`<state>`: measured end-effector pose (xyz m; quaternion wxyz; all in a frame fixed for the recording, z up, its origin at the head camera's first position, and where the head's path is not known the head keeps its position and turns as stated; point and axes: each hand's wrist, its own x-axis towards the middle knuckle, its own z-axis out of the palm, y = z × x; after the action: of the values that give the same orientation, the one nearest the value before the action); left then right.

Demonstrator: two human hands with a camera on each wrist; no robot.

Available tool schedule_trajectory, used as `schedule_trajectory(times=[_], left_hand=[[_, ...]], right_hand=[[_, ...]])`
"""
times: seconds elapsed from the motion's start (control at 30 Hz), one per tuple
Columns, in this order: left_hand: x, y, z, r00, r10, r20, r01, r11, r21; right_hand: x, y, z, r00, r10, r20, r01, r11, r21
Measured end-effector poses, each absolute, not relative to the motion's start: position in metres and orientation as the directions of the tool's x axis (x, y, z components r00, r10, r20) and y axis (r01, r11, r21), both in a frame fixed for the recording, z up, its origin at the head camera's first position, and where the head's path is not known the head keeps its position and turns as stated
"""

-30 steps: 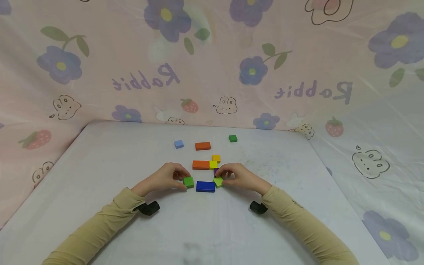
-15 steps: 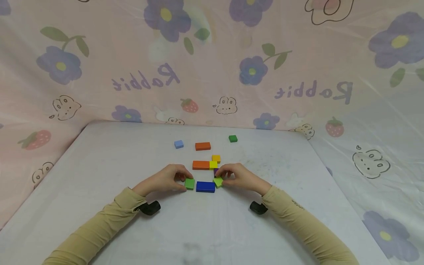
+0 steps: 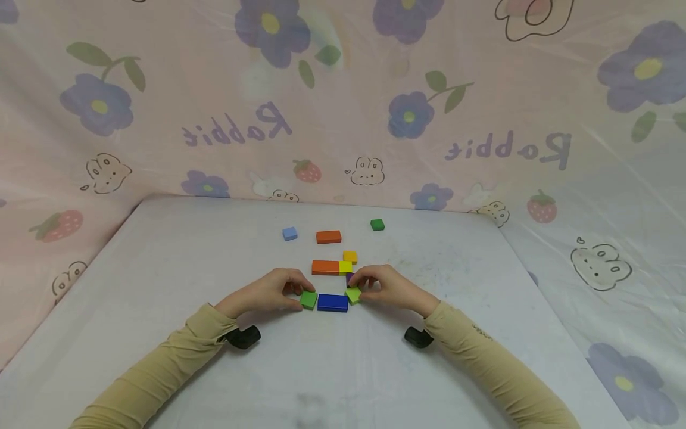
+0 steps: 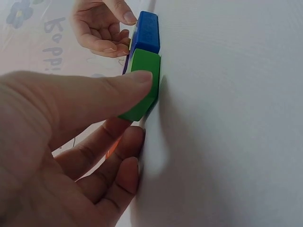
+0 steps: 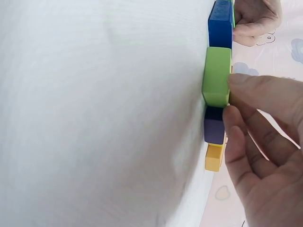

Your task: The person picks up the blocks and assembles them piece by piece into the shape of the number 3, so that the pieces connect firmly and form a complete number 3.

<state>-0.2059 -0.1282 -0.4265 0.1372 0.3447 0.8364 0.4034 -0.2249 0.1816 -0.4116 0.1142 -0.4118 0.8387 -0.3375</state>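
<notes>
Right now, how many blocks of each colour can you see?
Green: 3 (lime block, bright green block, dark green block)
Blue: 2 (dark blue block, light blue block)
Orange: 2 (near orange block, far orange block)
Yellow: 2 (bright yellow block, golden block)
Purple: 1 (purple block)
Total: 10 blocks

Left hand (image 3: 270, 290) pinches green block (image 3: 308, 300) just beside blue block (image 3: 332, 303), right hand (image 3: 387, 286) grips angled lime block (image 3: 352, 295) at blue's other end, orange block (image 3: 324, 268) farther back.
</notes>
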Motion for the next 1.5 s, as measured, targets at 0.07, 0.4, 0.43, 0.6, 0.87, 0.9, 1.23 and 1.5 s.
schedule_trajectory(times=[0.07, 0.4, 0.43, 0.6, 0.87, 0.9, 1.23, 1.5], left_hand=[[-0.2060, -0.1282, -0.4268, -0.725, 0.688, 0.047, 0.467, 0.439, 0.767], [-0.2054, -0.1278, -0.4249, -0.729, 0.683, 0.039, 0.458, 0.445, 0.770], [-0.2051, -0.1278, -0.4246, -0.727, 0.685, 0.043, 0.462, 0.442, 0.769], [-0.2046, -0.1274, -0.4246, -0.724, 0.688, 0.053, 0.463, 0.428, 0.776], [-0.2058, -0.1281, -0.4282, -0.725, 0.685, 0.064, 0.471, 0.426, 0.773], [-0.2059, -0.1282, -0.4285, -0.726, 0.685, 0.063, 0.470, 0.427, 0.773], [-0.2049, -0.1285, -0.4259, -0.742, 0.669, 0.034, 0.444, 0.453, 0.773], [-0.2059, -0.1317, -0.4234, -0.774, 0.633, 0.013, 0.353, 0.414, 0.839]], right_hand=[[-0.2249, 0.1815, -0.4117, -0.634, -0.768, 0.089, -0.615, 0.431, -0.661], [-0.2236, 0.1808, -0.4102, -0.637, -0.765, 0.094, -0.618, 0.434, -0.655], [-0.2236, 0.1808, -0.4101, -0.637, -0.765, 0.094, -0.618, 0.435, -0.655], [-0.2233, 0.1808, -0.4099, -0.635, -0.766, 0.097, -0.620, 0.431, -0.656], [-0.2234, 0.1811, -0.4097, -0.635, -0.766, 0.096, -0.615, 0.427, -0.663], [-0.2234, 0.1811, -0.4097, -0.635, -0.767, 0.096, -0.615, 0.426, -0.663], [-0.2242, 0.1811, -0.4095, -0.626, -0.773, 0.100, -0.626, 0.422, -0.656], [-0.2239, 0.1811, -0.4101, -0.632, -0.770, 0.090, -0.617, 0.429, -0.660]])
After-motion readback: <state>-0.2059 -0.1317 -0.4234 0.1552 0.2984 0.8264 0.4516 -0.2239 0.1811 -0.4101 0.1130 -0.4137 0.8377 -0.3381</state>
